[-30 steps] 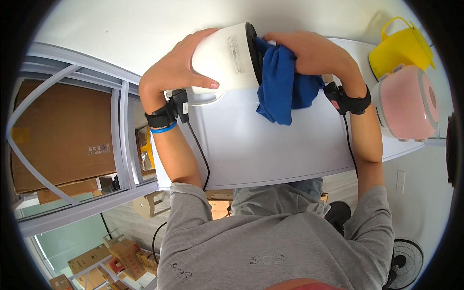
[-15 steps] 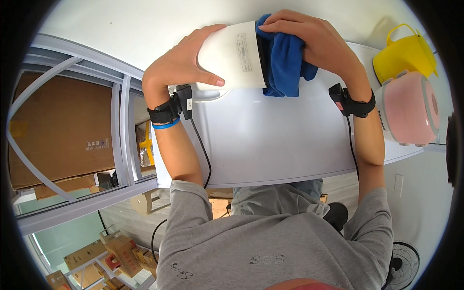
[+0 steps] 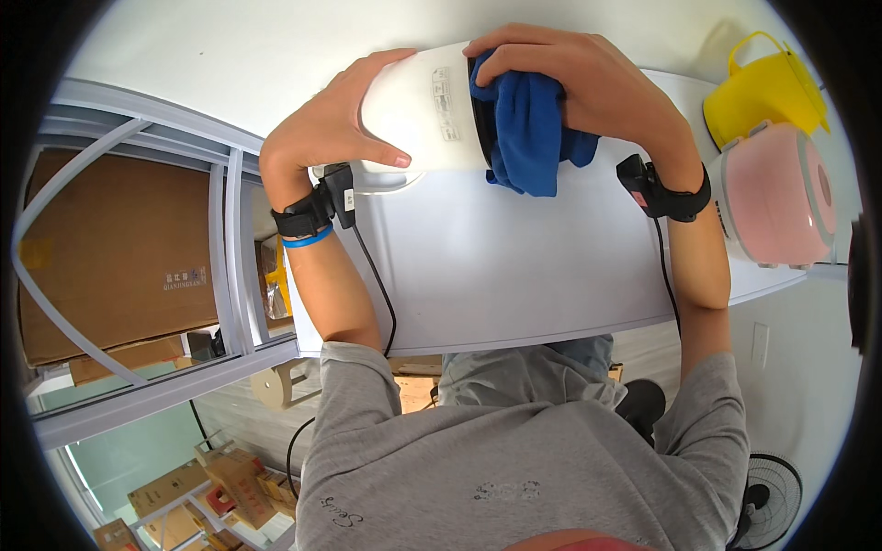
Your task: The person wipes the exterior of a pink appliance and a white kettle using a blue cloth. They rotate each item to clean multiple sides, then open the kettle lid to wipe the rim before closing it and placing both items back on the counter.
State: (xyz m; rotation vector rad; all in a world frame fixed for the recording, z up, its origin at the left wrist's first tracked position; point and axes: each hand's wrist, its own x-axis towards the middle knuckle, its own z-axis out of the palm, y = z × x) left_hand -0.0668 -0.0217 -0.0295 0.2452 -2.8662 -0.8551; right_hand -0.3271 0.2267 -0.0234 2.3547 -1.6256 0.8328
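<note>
Over the far part of the white table, a white rounded appliance body (image 3: 418, 110) is tipped on its side, with a printed label and a dark rim facing right. My left hand (image 3: 340, 119) grips its closed left end, thumb on the near side and fingers over the top. My right hand (image 3: 588, 83) is closed on a bunched blue cloth (image 3: 528, 124) pressed against the dark rim. Its fingertips rest at the rim's upper edge, and the cloth hangs down over the opening. What is inside the body is hidden.
On the right of the table (image 3: 514, 266) stand a yellow pitcher-like container (image 3: 767, 101) and a pink and white appliance (image 3: 776, 197). A grey metal frame and a large brown box (image 3: 119, 248) are at the left. Cables hang from both wrist bands.
The white body has shifted slightly left together with my left hand. My right hand and the cloth have also moved left, the fingers now reaching onto the rim's top edge.
</note>
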